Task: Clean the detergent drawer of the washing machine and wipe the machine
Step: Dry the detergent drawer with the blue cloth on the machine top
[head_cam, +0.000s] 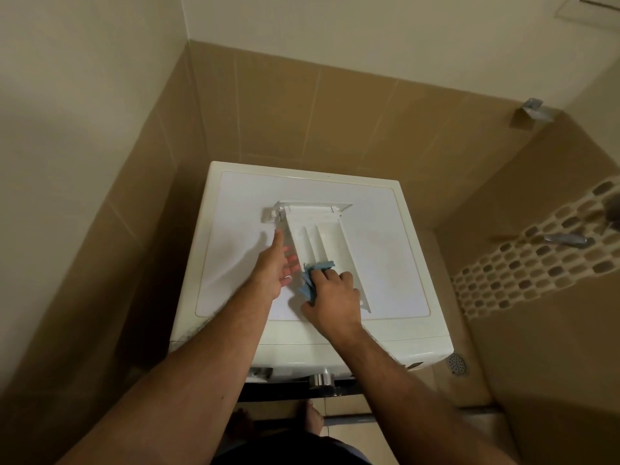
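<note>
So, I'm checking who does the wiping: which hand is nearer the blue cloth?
Right. The right hand grips the blue cloth at the near end of the detergent drawer. The left hand rests against the drawer's left side, beside the cloth.

Head view: steep downward look, close above washing machine [312,333] top.

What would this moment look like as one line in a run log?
step: wiping detergent drawer | place: lying on washing machine top | left hand: open, steadying drawer | right hand: holds blue cloth in drawer
</note>
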